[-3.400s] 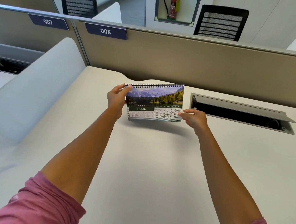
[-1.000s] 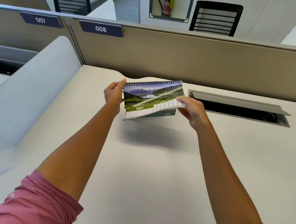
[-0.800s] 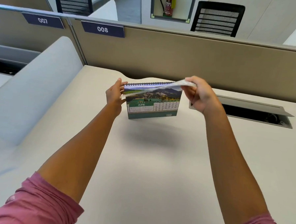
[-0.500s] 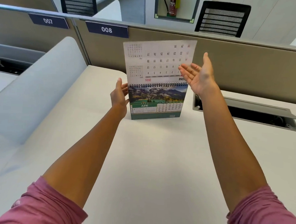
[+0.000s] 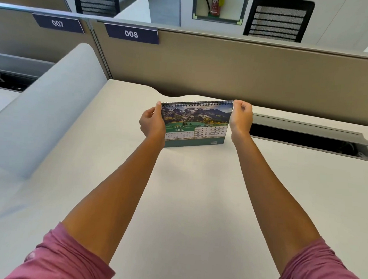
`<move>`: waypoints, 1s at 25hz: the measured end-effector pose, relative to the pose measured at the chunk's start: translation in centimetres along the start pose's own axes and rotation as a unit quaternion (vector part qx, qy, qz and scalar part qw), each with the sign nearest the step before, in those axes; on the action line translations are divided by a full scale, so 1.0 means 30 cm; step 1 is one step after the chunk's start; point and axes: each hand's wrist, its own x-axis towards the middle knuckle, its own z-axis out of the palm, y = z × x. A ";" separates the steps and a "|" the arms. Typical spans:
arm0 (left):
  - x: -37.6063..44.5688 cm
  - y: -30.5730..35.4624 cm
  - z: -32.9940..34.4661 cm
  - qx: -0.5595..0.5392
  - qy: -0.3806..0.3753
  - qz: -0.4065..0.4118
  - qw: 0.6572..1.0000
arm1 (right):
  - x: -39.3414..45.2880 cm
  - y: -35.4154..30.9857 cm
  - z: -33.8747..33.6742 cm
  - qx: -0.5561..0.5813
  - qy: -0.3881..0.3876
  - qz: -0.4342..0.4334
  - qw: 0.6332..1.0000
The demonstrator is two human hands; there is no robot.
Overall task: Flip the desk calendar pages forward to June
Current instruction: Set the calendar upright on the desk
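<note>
I am steadying the desk calendar (image 5: 195,125) between both hands. My left hand (image 5: 152,122) is curling around its left edge, thumb up by the spiral binding (image 5: 197,103); my right hand (image 5: 241,119) is loosely fisted against the top right corner, though whether it is actually pinching I cannot tell. The calendar is standing on the desk (image 5: 197,193) between my hands, showing June. It feels light, with stiff card and thin pages, best held by its side edges. Half a second ago the May page was flying upright over the binding; now it is lying behind.
</note>
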 end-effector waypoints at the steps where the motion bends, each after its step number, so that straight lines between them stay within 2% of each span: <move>1: -0.007 0.001 0.005 0.002 0.015 -0.006 1.000 | -0.002 0.021 0.002 -0.015 -0.018 0.000 1.000; 6: -0.004 0.026 0.018 0.033 0.036 -0.017 0.999 | -0.035 0.081 -0.003 -0.037 -0.076 -0.017 0.996; 14: -0.022 0.019 0.025 0.079 0.044 0.001 0.996 | -0.062 0.102 -0.027 -0.040 -0.108 -0.049 0.992; 19: -0.033 0.007 0.035 0.082 0.052 0.011 0.995 | -0.060 0.101 -0.038 -0.059 -0.097 -0.055 0.992; 21: -0.041 -0.004 0.036 0.116 0.066 0.060 0.989 | -0.063 0.107 -0.053 -0.071 -0.077 -0.073 0.992; 22: -0.046 -0.012 0.034 0.158 0.070 0.113 0.978 | -0.068 0.112 -0.066 -0.084 -0.065 -0.088 0.990; 25: -0.074 -0.047 0.032 0.313 0.075 0.303 0.897 | -0.092 0.141 -0.100 -0.155 -0.037 -0.154 0.975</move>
